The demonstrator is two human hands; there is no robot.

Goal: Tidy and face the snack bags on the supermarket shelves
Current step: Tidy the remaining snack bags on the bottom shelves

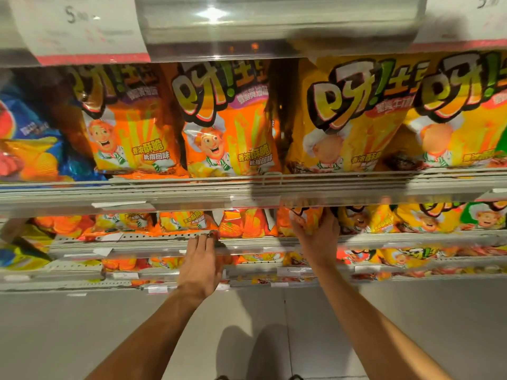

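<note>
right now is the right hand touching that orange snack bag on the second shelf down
Touching. The head view shows the right hand with fingers curled round the orange snack bag just under the shelf edge, no gap visible between them.

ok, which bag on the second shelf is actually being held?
The orange bag just under the shelf rail, gripped by the right hand. The left hand only rests on the shelf edge; neighbouring bags sit untouched.

Both arms outstretched, left hand (201,260) flat; right hand (318,234) gripping
</note>
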